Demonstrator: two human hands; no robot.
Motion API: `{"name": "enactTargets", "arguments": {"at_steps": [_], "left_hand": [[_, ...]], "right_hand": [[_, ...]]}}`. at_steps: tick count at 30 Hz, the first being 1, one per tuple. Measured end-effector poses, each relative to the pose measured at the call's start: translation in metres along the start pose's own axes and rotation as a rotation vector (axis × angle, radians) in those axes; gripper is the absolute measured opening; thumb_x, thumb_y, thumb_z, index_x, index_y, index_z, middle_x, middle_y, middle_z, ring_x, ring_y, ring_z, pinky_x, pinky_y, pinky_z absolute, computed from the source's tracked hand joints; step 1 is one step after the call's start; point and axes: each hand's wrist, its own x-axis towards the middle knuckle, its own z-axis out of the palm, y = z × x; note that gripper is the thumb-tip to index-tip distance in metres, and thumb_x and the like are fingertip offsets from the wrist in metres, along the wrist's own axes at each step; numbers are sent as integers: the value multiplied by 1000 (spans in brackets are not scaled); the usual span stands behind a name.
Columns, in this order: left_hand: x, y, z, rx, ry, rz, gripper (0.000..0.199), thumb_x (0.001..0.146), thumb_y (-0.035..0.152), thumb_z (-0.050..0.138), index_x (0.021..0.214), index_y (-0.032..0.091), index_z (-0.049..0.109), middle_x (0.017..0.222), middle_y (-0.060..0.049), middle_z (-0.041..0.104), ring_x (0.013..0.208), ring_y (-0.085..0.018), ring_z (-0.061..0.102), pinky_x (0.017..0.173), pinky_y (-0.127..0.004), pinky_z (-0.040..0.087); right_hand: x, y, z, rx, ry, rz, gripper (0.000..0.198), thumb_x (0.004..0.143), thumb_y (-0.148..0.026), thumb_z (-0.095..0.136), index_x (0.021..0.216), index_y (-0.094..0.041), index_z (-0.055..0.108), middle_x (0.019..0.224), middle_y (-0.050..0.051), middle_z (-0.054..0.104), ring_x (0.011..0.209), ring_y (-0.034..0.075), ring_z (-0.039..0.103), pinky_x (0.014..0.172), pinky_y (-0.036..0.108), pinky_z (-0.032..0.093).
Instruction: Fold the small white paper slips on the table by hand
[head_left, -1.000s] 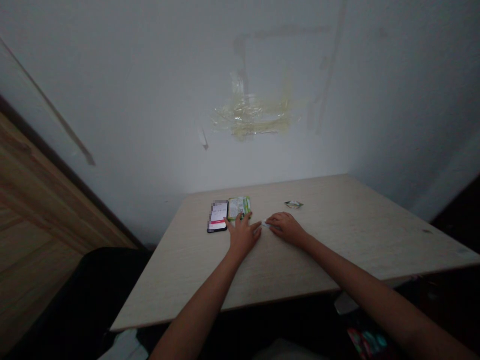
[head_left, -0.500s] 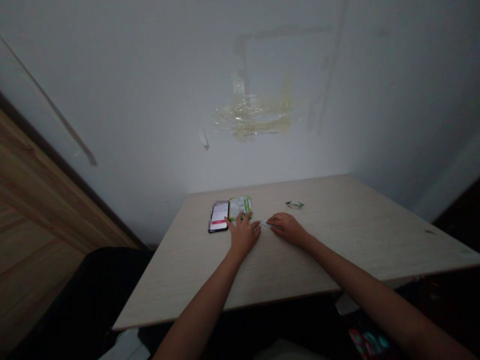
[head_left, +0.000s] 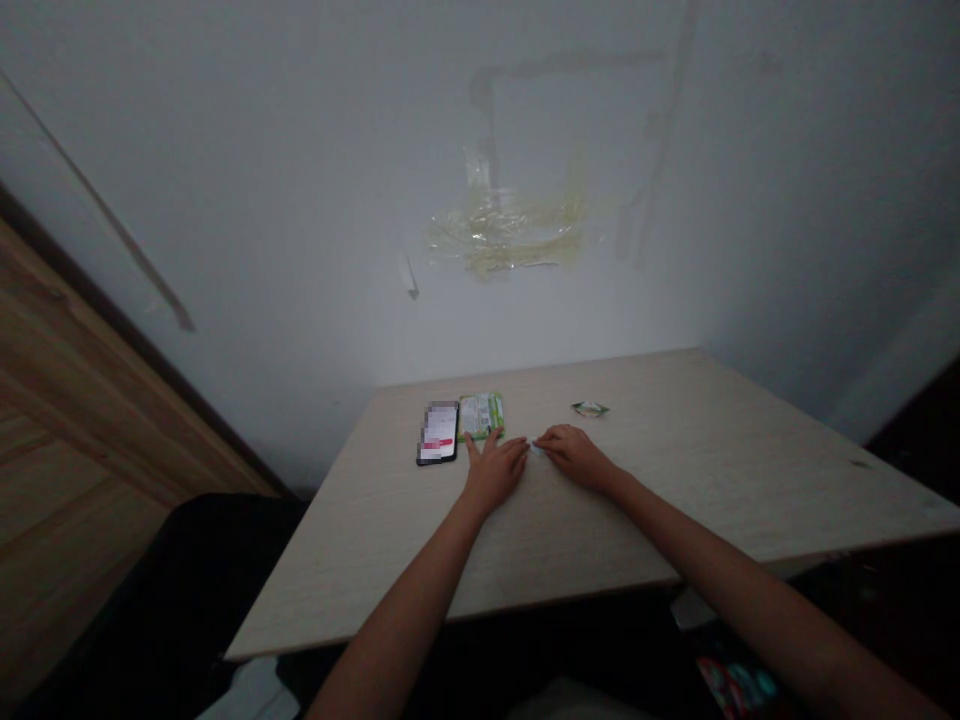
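Two-handed in the head view, reached to a small whitish piece (head_left: pixel 534 447) between both sets of fingertips on the pale, wood-grained table (head_left: pixel 562 550). Spread the left hand (head_left: pixel 495 470), with outer fingers fanned to the near edge of a flat green-and-white packet (head_left: pixel 480 412); bunched the right hand (head_left: pixel 577 457) narrow at the piece's other side. Could not tell a pinch from a touch in either. Saw a rectangular phone (head_left: pixel 439 435), a pointed scrap (head_left: pixel 590 409), and crinkled clear tape (head_left: pixel 517 238) on the wall (head_left: pixel 300 200).
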Motion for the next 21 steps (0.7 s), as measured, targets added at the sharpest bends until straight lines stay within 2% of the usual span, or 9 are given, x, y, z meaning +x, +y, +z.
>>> {"name": "enactTargets", "arguments": {"at_steps": [7,13,21], "left_hand": [[0,-2,-7,7,-32,-5,35,97,47,40,127,47,58,139,4,60,141,-33,34,107,-80,1],[-2,-3,-9,-20,-75,1,33,95,49,44,125,51,59,144,7,54,142,-40,29,104,-82,4],[-4,-3,-8,-41,-124,40,32,94,53,44,123,55,58,149,8,48,144,-41,23,101,-84,0]], "right_hand": [[0,-1,0,18,11,-9,34,95,-21,50,124,-24,66,110,9,67,108,22,56,97,39,42],[0,-1,0,38,39,-15,32,94,-21,50,122,-24,67,109,9,67,107,22,57,95,39,43],[1,4,2,54,36,-26,33,93,-21,53,122,-24,67,110,9,68,107,21,58,96,39,44]]}}
